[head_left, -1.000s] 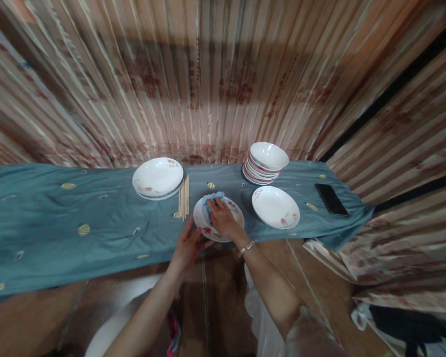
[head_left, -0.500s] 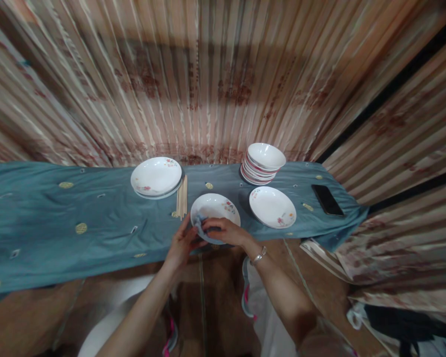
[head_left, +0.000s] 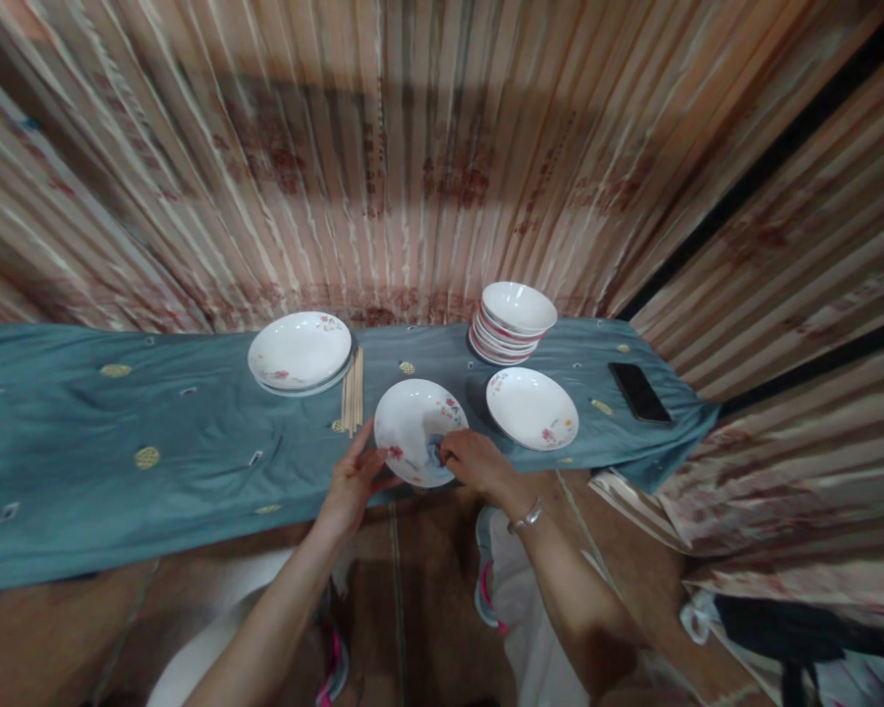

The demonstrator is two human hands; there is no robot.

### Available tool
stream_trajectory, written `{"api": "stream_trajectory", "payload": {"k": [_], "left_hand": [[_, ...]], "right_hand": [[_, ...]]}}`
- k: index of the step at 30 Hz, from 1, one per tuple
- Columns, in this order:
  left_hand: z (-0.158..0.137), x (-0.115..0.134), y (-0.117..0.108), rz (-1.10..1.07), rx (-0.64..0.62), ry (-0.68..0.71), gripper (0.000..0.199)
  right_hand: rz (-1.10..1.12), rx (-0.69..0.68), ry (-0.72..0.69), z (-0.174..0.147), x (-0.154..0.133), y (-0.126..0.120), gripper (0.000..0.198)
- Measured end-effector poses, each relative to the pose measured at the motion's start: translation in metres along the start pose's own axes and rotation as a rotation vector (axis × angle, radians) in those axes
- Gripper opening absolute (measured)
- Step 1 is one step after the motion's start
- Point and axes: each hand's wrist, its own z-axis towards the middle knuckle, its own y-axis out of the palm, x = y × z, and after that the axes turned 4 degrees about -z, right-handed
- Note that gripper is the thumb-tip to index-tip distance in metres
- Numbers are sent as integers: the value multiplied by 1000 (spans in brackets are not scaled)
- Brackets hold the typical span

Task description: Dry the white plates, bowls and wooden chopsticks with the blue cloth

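Observation:
A white plate (head_left: 411, 420) with small red flowers near its rim is in front of me, close to the table's front edge. My left hand (head_left: 355, 475) grips its left rim, thumb on top and the other fingers partly hidden below. On the plate's lower right, my right hand (head_left: 478, 462) is closed on a crumpled bluish cloth (head_left: 435, 452), pressed against the plate's surface. The cloth is mostly covered by the fingers. A bundle of wooden chopsticks (head_left: 353, 393) lies just beyond my left hand.
Stacked plates (head_left: 300, 350) sit at the back left. A stack of bowls (head_left: 517, 309) stands at the back right, behind another flowered plate (head_left: 532, 407). A black phone (head_left: 639, 392) lies near the right end of the cloth-covered table (head_left: 198, 432). Curtains (head_left: 413, 177) hang behind.
My right hand has moved the cloth from the plate's left side to its lower right. My left hand stays at the left rim. The whole view has shifted slightly.

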Motion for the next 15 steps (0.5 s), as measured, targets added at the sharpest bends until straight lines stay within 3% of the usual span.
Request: {"api": "stream_trajectory", "payload": {"k": [6,15], "left_hand": [[0,-2,1,-15,-1,11,85],[0,-3,3,-42,7,9,83]], "right_hand": [[-256,147,19,17,8,11,30],[-74,226,-104,43,-2,19,44]]}}
